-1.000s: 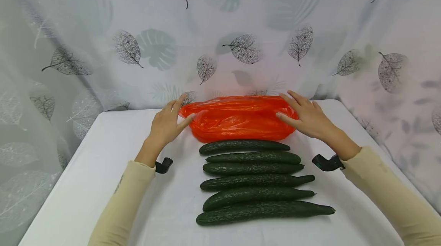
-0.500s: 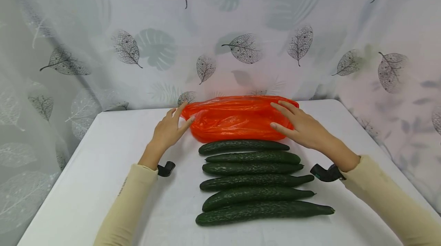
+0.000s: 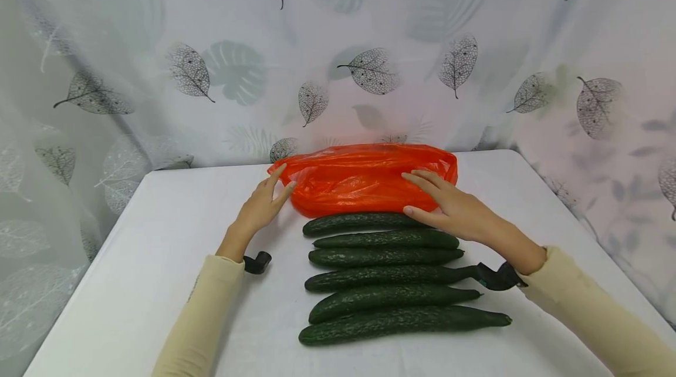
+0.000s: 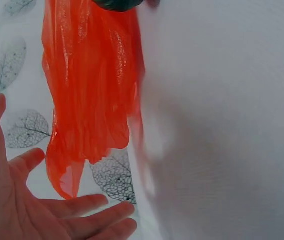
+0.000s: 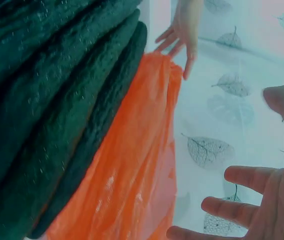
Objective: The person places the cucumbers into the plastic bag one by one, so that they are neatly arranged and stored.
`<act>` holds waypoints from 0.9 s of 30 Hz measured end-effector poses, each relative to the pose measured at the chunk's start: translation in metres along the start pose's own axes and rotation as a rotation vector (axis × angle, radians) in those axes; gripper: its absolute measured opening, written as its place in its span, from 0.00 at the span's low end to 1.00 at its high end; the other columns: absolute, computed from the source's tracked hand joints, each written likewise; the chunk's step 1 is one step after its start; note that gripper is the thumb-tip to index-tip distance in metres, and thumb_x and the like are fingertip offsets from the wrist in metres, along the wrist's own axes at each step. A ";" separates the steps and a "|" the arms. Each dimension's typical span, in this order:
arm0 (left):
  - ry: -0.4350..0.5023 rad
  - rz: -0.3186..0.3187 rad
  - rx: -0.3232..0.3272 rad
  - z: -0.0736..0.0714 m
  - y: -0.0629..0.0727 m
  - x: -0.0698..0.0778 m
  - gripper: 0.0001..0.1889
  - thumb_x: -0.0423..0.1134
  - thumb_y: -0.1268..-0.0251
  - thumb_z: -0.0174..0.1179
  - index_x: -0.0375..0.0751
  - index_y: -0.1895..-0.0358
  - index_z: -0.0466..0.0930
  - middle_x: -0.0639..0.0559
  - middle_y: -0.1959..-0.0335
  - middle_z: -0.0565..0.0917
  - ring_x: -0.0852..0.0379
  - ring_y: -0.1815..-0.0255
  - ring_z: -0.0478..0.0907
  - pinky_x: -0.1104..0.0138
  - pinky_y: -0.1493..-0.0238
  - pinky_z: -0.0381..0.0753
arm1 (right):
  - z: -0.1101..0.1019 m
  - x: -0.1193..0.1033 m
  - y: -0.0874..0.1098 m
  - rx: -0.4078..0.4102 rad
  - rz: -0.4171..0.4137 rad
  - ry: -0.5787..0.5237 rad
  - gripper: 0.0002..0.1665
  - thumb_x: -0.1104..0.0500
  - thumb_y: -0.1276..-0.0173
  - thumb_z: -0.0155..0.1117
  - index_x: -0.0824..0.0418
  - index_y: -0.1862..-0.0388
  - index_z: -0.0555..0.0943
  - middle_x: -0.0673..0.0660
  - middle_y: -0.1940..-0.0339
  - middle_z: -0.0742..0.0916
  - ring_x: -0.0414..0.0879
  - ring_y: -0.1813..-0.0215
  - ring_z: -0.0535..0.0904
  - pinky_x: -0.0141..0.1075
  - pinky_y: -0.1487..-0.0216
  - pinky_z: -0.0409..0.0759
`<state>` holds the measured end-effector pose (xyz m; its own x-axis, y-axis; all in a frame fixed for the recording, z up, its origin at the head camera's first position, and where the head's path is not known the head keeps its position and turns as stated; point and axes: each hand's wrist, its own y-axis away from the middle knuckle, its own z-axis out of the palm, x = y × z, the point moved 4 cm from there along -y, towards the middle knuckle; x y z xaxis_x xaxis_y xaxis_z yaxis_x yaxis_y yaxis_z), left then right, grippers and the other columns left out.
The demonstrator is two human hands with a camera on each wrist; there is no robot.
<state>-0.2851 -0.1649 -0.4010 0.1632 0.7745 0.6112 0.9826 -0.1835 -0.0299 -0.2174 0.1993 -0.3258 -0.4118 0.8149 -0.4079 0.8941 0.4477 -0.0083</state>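
Observation:
A red plastic bag [image 3: 364,183] lies crumpled along the back of the table. My left hand [image 3: 259,205] is at the bag's left end, fingers spread; in the left wrist view that hand [image 4: 11,200] has nothing in its grasp beside the bag's loose edge [image 4: 64,172]. Above the bag's right part hovers my right hand [image 3: 456,209], its fingers straight and apart, its thumb overlapping the right end of the farthest cucumber [image 3: 354,223]. The right wrist view shows this hand [image 5: 272,205] holding nothing. Several dark green cucumbers [image 3: 401,325] lie side by side in front of the bag.
The table [image 3: 132,283] has a white cover. Leaf-patterned curtains [image 3: 380,13] hang behind it and along both sides. A black wrist camera [image 3: 496,277] on the right arm overlaps a cucumber's tip in the head view.
My right hand has moved left and nearer, from the bag's right end to over its front. My left hand has come slightly nearer. The bag and cucumbers stay put.

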 end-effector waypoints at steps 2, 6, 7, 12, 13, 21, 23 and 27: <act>0.026 0.020 0.006 0.002 -0.001 -0.002 0.37 0.65 0.27 0.40 0.56 0.21 0.46 0.36 0.25 0.58 0.36 0.26 0.56 0.35 0.34 0.60 | 0.004 -0.001 -0.001 0.003 -0.025 -0.016 0.44 0.38 0.32 0.60 0.50 0.22 0.58 0.61 0.24 0.61 0.48 0.61 0.84 0.54 0.57 0.82; 0.086 0.092 0.032 0.008 -0.003 -0.005 0.32 0.58 0.24 0.42 0.52 0.22 0.52 0.38 0.26 0.62 0.38 0.26 0.58 0.39 0.31 0.58 | 0.012 -0.003 -0.003 0.028 -0.099 -0.037 0.44 0.47 0.33 0.66 0.55 0.24 0.59 0.64 0.28 0.66 0.51 0.59 0.84 0.52 0.56 0.83; 0.102 0.113 0.036 0.009 -0.004 -0.005 0.31 0.56 0.23 0.42 0.50 0.23 0.54 0.38 0.27 0.62 0.38 0.26 0.58 0.40 0.30 0.57 | 0.013 -0.003 -0.004 0.035 -0.118 -0.047 0.43 0.49 0.33 0.67 0.57 0.24 0.59 0.64 0.29 0.67 0.53 0.57 0.83 0.51 0.56 0.83; 0.174 0.169 0.040 0.014 -0.004 -0.005 0.28 0.51 0.22 0.43 0.42 0.25 0.59 0.39 0.27 0.62 0.40 0.25 0.55 0.44 0.27 0.53 | 0.021 -0.004 -0.004 0.031 -0.178 -0.111 0.38 0.55 0.33 0.67 0.62 0.28 0.64 0.64 0.34 0.74 0.57 0.47 0.80 0.52 0.51 0.82; 0.184 0.172 0.043 0.015 -0.004 -0.005 0.28 0.50 0.22 0.45 0.41 0.26 0.60 0.39 0.27 0.62 0.40 0.25 0.55 0.44 0.27 0.53 | 0.023 -0.005 -0.003 0.020 -0.197 -0.124 0.36 0.56 0.33 0.67 0.63 0.30 0.67 0.63 0.36 0.76 0.57 0.47 0.79 0.52 0.50 0.81; 0.243 0.252 0.111 0.016 -0.005 -0.003 0.29 0.41 0.30 0.59 0.37 0.30 0.65 0.36 0.30 0.64 0.38 0.32 0.64 0.42 0.34 0.66 | 0.041 -0.003 -0.005 -0.141 -0.334 -0.146 0.20 0.60 0.33 0.66 0.64 0.43 0.78 0.58 0.47 0.82 0.53 0.51 0.79 0.48 0.50 0.82; 0.258 0.277 0.127 0.016 -0.005 -0.002 0.29 0.38 0.32 0.61 0.37 0.30 0.66 0.36 0.31 0.65 0.38 0.34 0.68 0.44 0.38 0.71 | 0.044 -0.002 -0.006 -0.169 -0.353 -0.135 0.18 0.59 0.32 0.66 0.63 0.45 0.79 0.57 0.48 0.83 0.52 0.51 0.79 0.47 0.50 0.82; 0.253 0.307 0.148 0.015 -0.006 -0.001 0.29 0.37 0.34 0.63 0.37 0.31 0.67 0.36 0.33 0.67 0.39 0.38 0.73 0.46 0.42 0.75 | 0.048 -0.002 -0.007 -0.200 -0.379 -0.098 0.17 0.58 0.31 0.64 0.62 0.45 0.80 0.55 0.47 0.82 0.51 0.47 0.79 0.47 0.46 0.80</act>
<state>-0.2898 -0.1549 -0.4134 0.4414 0.5214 0.7303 0.8970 -0.2790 -0.3430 -0.2141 0.1766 -0.3690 -0.6769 0.5450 -0.4948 0.6276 0.7785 -0.0012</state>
